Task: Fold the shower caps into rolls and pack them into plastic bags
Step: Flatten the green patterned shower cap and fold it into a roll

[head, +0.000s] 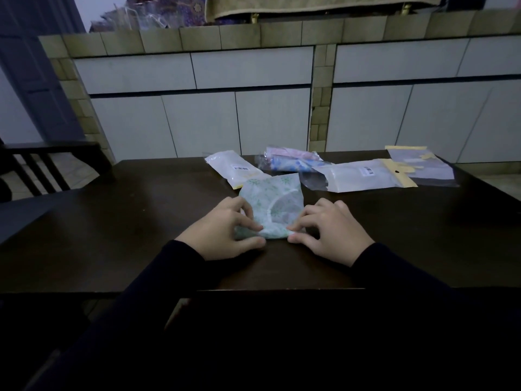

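Observation:
A pale green patterned shower cap [275, 203] lies folded flat on the dark wooden table [141, 221], its near edge curled into a small roll. My left hand [225, 230] pinches the roll's left end and my right hand [329, 230] pinches its right end, thumbs under the near edge. Behind the cap lie a white plastic bag [232, 166] with a barcode, a bigger plastic bag [363, 176] with a yellow header, and a third bag [423, 165] at the far right. Pink and blue shower caps [290, 158] sit bunched between the bags.
A dark chair [42, 167] stands at the table's left. A tiled counter with white cabinet doors [253, 108] runs behind the table. The table's near edge [253, 289] is just below my wrists.

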A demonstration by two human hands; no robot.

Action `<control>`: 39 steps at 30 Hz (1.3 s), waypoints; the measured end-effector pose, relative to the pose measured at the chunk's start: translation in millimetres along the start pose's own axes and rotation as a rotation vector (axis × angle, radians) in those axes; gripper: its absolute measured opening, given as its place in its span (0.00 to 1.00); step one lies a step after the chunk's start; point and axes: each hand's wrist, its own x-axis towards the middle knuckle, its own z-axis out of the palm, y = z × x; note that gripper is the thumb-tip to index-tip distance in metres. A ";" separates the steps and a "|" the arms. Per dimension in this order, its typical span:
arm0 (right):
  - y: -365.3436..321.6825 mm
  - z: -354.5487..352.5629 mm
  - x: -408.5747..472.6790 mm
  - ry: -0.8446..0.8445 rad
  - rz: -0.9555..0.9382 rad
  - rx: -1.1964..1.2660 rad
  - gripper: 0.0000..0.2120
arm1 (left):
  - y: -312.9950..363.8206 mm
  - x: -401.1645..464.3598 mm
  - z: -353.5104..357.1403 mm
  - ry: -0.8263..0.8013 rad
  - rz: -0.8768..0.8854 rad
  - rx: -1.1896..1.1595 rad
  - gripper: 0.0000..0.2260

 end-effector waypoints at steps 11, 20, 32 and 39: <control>-4.0 1.9 -1.8 0.076 0.128 0.007 0.18 | -1.0 0.9 6.2 0.037 -0.064 -0.021 0.11; 0.6 1.3 6.8 0.034 0.250 0.129 0.14 | 0.2 8.9 5.3 0.026 -0.192 -0.130 0.06; -0.5 4.8 9.9 0.073 0.355 0.013 0.14 | 3.5 10.5 14.4 0.131 -0.190 -0.082 0.04; -6.2 3.6 6.0 0.178 0.161 -0.090 0.09 | 2.3 10.5 16.3 0.219 0.101 0.190 0.08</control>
